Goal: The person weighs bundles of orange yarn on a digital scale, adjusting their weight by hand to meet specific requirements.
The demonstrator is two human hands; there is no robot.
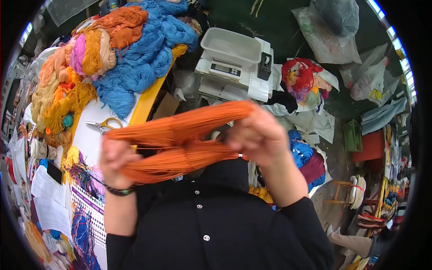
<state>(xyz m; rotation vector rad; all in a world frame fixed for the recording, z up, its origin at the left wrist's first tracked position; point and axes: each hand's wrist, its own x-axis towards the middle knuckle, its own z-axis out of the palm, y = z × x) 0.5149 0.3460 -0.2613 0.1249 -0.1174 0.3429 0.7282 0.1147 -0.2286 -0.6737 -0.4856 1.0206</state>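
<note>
An orange skein of yarn is stretched between my two hands in front of my chest, its strands parted into an upper and a lower band that meet near the middle. My left hand, with a dark bracelet at the wrist, is closed inside the loop's left end. At the right end my right hand grips the yarn, its fingers curled and slightly blurred. Yellow-handled scissors lie on the white table top just beyond my left hand.
Blue yarn and orange yarn are heaped on the table at upper left. A digital scale carries a plastic tub ahead. A phone and papers lie at left. Yarn bundles and plastic bags are at right.
</note>
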